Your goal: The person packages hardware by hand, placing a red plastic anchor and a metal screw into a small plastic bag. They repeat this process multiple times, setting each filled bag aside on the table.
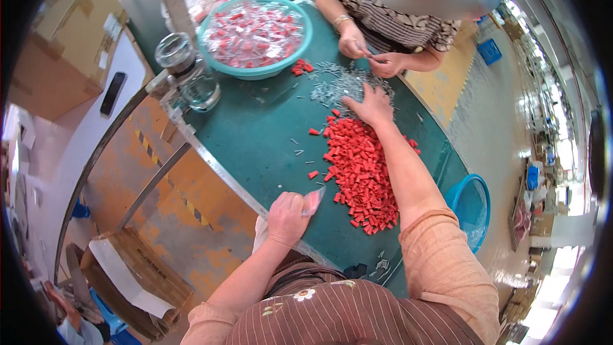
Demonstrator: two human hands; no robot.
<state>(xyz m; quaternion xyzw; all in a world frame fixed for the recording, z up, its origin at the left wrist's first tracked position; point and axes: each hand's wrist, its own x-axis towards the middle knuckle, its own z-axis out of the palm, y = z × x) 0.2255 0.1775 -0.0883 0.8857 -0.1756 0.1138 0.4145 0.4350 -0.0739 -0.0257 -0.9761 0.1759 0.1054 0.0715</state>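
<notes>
My left hand (287,218) is closed on a small clear plastic bag (311,202) with something red inside, held above the near-left edge of the green table. My right hand (371,107) reaches across with fingers spread, touching a heap of thin grey pins (333,89); whether they are screws or nails is too small to tell. Beneath my right forearm spreads a large pile of small red plastic plugs (361,176). A few stray plugs and pins lie to its left. Nothing shows gripped in my right hand, though its fingertips partly sink into the heap.
A teal basin (255,73) full of bagged red pieces stands at the far left, beside a lidded glass jar (198,86). Across the table a person's hands (370,54) hold something small. A blue basin (486,214) sits by the right edge; an open carton (137,275) lies lower left.
</notes>
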